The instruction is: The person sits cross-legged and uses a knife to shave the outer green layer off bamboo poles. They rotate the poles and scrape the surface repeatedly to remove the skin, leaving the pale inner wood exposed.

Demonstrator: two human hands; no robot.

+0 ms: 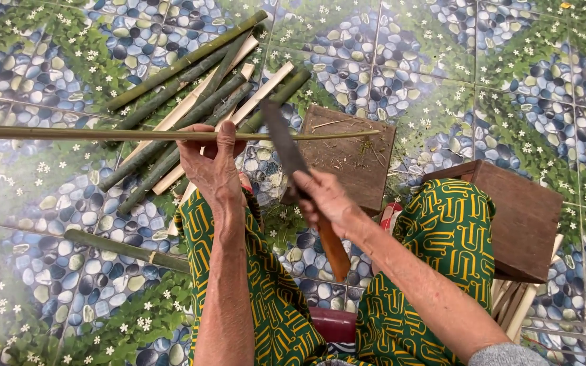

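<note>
Floor point(442, 61): glossy ceramic tiles, printed pebble pattern in blue, grey, cream, crossed by diagonal green leafy bands with small white flowers. Pale grout lines form large square grid. Soft daylight, faint sheen on tiles, no hard shadows. Square brown wooden block point(357, 156) flat on floor, top scattered with thin fibres and shavings. Second brown wooden box point(520, 224) at right, tilted corner up. Pale wooden slats point(513, 305) under its lower edge. Walls, windows out of view.

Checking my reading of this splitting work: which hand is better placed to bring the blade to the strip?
Right. The right hand already grips the knife, whose blade crosses the bamboo strip; the left hand holds the strip.
</note>
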